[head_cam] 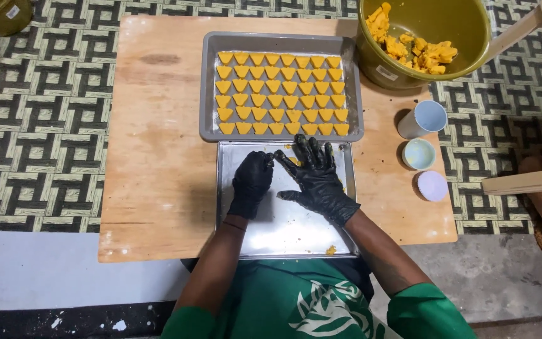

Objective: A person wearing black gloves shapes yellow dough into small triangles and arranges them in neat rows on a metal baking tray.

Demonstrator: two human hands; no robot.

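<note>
Two hands: both in black gloves, low over the bare shiny steel tray [283, 220] at the near middle of the pale wooden board [158, 157].
Left hand [252, 182]: fingers curled and pressed together, tips turned right toward a small orange scrap of dough [285, 148]; whether anything sits pinched inside, cannot tell.
Right hand [317, 177]: spread flat, palm down, fingertips pointing far and slightly left, touching or just beside that scrap.
Scrap of dough: at the far edge of the steel tray, between the two sets of fingertips, nearer the right.
Grey baking pan [207, 88]: directly beyond the hands, long axis left to right, filled with rows of orange heart-shaped pieces [281, 94].
Olive green bowl [465, 25]: far right, holding orange dough lumps [415, 50], well apart.
Three small round cups [423, 154]: right of the tray.
</note>
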